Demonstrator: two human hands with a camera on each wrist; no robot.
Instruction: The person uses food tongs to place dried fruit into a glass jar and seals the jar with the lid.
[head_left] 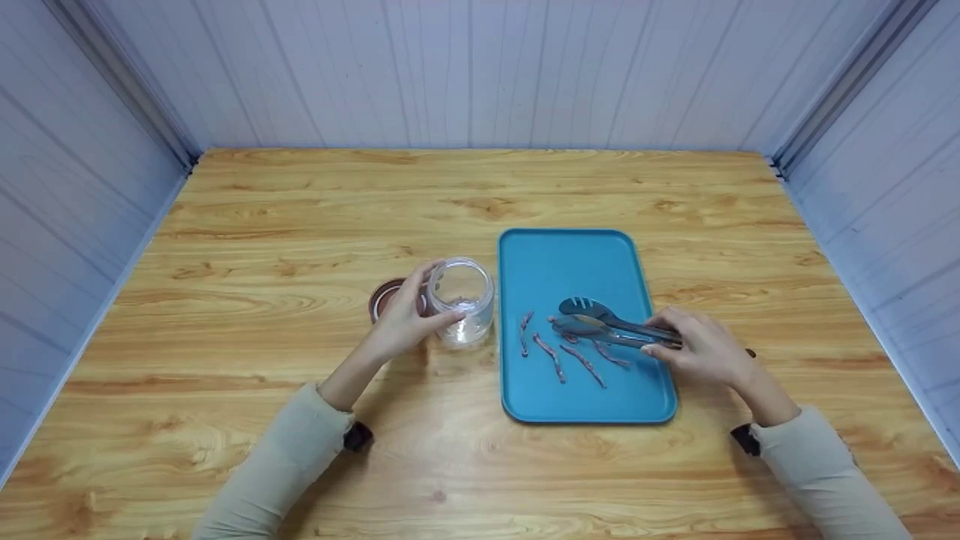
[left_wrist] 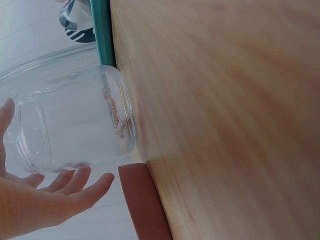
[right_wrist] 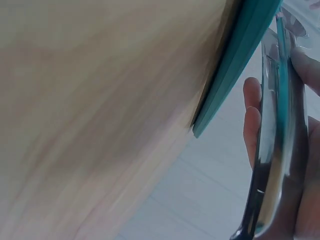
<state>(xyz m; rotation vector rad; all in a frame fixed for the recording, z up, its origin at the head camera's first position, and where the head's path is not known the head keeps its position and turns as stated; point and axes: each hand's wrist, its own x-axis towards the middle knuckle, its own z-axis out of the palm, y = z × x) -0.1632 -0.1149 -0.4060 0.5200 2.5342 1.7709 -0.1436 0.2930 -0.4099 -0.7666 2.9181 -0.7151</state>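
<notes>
My left hand (head_left: 403,324) grips a clear jar (head_left: 474,324) standing upright and without its lid, thumb at the near side of the rim and fingers round the left side. Something reddish shows low in the jar in the left wrist view; whether inside it or behind it, I cannot tell. My right hand (head_left: 705,351) holds metal tongs (head_left: 637,330), their dark heads over the blue tray (head_left: 570,255). Several thin, twisted reddish strips (head_left: 583,364) lie on the tray, some of them under the tong heads. Whether the tongs pinch one is hidden.
A brown lid (head_left: 384,294) lies on the wooden table (head_left: 337,217), just left of the jar and partly behind my left hand. The tray's left edge is close beside the jar. Pale panelled walls (head_left: 465,75) enclose the table at the back and both sides.
</notes>
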